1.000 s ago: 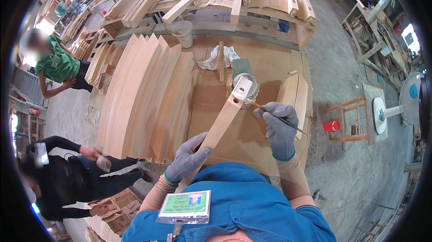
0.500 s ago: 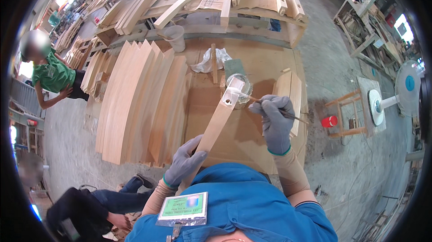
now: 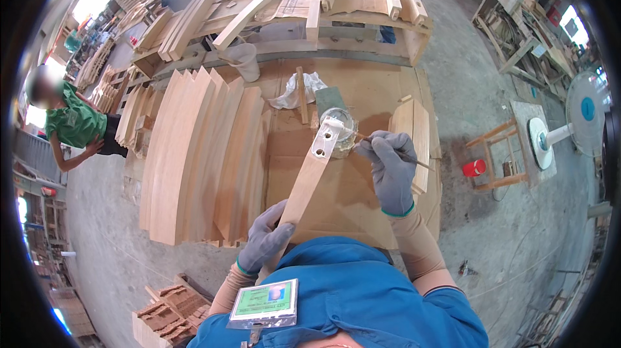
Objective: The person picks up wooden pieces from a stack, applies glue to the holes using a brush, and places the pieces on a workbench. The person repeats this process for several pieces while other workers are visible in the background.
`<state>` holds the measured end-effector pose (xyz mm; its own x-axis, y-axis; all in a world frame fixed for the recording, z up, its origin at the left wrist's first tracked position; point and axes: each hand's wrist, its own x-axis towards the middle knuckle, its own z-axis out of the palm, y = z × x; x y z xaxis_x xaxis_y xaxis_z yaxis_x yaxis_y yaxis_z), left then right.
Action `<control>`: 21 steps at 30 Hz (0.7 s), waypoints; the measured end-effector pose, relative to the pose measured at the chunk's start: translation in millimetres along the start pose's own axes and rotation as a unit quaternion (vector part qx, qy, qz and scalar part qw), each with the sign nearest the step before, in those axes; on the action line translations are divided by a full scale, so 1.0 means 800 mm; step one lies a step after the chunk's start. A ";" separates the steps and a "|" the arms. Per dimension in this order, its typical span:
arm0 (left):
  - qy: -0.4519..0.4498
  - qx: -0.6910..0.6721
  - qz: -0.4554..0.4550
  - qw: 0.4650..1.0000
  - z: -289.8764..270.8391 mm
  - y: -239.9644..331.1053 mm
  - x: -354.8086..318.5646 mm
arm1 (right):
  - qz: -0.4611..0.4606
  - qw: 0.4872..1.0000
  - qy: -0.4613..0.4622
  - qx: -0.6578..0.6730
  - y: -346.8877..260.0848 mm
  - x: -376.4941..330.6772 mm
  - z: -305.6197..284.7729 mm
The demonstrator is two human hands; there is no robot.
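My left hand (image 3: 266, 235), in a grey glove, is closed round the lower part of a pale wooden bar (image 3: 303, 189). The bar slants up and away from me. White, wet-looking glue (image 3: 332, 127) coats its far end around two dark holes. Between the fingers of my gloved right hand (image 3: 391, 170) is a thin brush (image 3: 424, 165); its white tip meets the bar's far end. Just behind that end stands a round glue tub (image 3: 349, 129), partly hidden by the bar.
Curved wooden boards (image 3: 187, 154) stand stacked at left, with shorter pieces (image 3: 420, 134) at right. A white cloth (image 3: 288, 97) and wooden stick (image 3: 302, 96) lie beyond. A workbench (image 3: 362, 15) crosses the back. A fan (image 3: 543, 141) stands far right; a person in green (image 3: 74, 115) stands left.
White glue covers more of the bar's far end, and its second hole now shows. The brush has shifted slightly. The crouching person at lower left has left view, uncovering stacked wood pieces.
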<state>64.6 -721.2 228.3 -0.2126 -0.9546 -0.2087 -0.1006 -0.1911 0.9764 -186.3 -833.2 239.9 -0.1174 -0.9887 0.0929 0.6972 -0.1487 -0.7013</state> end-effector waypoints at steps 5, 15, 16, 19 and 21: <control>-0.009 -0.002 0.002 1.000 -0.003 -0.004 -0.003 | -0.006 0.997 0.015 -0.081 -0.034 0.029 0.009; 0.004 0.044 0.000 0.999 0.004 0.011 0.002 | 0.047 0.856 -0.299 -0.419 -0.101 0.064 0.095; 0.000 0.044 -0.001 0.999 0.004 0.011 0.002 | 0.047 0.838 -0.326 -0.435 -0.096 0.065 0.096; 0.009 0.041 -0.007 0.999 0.004 0.007 0.002 | -0.024 0.796 -0.327 -0.509 -0.095 0.071 0.096; 0.012 0.044 -0.005 0.999 0.003 0.006 0.001 | -0.015 0.807 -0.305 -0.506 -0.099 0.070 0.097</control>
<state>61.3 -722.4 232.9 -0.1869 -0.9582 -0.2166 -0.1881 -0.1815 0.9652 -193.6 -878.3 355.6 0.4612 -0.8556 0.2352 -0.2699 -0.3878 -0.8813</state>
